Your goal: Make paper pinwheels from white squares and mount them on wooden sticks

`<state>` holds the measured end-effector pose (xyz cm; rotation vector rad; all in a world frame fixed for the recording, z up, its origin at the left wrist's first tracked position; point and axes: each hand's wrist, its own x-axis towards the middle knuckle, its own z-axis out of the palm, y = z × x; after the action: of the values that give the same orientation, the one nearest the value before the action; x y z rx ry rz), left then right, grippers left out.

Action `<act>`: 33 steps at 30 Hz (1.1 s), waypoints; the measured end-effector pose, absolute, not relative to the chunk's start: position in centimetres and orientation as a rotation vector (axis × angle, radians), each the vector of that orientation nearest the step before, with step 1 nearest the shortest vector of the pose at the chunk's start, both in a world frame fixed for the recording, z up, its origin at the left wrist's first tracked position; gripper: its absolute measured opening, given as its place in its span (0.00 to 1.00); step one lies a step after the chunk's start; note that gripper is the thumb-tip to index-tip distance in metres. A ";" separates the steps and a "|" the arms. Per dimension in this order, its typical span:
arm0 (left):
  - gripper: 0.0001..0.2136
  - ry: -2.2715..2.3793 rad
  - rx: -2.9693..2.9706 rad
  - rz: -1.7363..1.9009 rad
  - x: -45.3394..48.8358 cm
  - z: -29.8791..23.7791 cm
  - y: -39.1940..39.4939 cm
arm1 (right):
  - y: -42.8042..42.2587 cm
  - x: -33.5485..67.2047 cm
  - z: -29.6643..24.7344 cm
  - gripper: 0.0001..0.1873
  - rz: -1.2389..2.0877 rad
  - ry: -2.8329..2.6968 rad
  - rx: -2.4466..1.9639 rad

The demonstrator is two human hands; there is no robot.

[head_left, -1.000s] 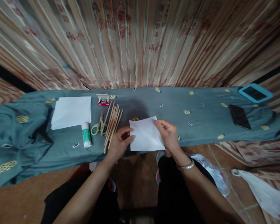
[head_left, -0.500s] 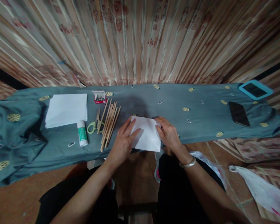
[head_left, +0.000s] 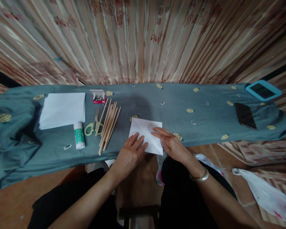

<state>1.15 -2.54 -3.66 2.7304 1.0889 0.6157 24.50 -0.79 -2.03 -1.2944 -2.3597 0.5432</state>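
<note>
Spread rather than pinching, both hands lie palm-down with no finger and thumb closed on anything. The left hand [head_left: 131, 154] has its fingers splayed on the near left part of a small white sheet [head_left: 145, 127]; the right hand [head_left: 173, 144] reaches its extended fingers over the right side, though whether every fingertip presses down cannot be told. The sheet sits between them at the front of the grey-green cloth [head_left: 214, 117], its near edge at or slightly past the table's edge.

With only flat contact to hold it, the sheet could skid or turn if one hand pushes harder than the other. Its near right corner seems poorly backed, so pressure there might bend it downward. The soft cloth could also ruck under a sideways push and crease the paper.

Left of the sheet lie loose wooden sticks [head_left: 109, 124], one across the scissors [head_left: 96, 117]; a sweep of the left forearm might roll them. Farther left are the glue stick [head_left: 79, 136] and a stack of paper [head_left: 63, 109], with a red box [head_left: 99, 98] open behind, its small metal pieces liable to spill if knocked
</note>
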 end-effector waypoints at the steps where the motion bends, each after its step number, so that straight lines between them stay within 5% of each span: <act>1: 0.14 1.082 2.730 0.630 1.0 -3.8 -2.5 | -0.9 24.8 -1.9 0.25 0.592 -2.356 -1.293; 7: 0.14 1.069 2.587 0.667 -0.5 -3.5 -2.4 | -1.6 25.5 -1.4 0.36 0.787 -2.407 -1.268; 16: 0.14 1.072 2.436 0.668 -1.5 -2.8 -2.7 | -1.2 24.2 -1.5 0.14 0.811 -2.261 -1.197; 33: 0.20 1.219 2.281 0.808 -2.1 -3.0 -2.9 | 2.5 20.9 -2.1 0.17 1.058 -1.798 -1.493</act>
<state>-2.07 -2.89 -2.96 2.2812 1.2187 0.8081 20.94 2.46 -2.12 -1.4933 -1.7978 1.0577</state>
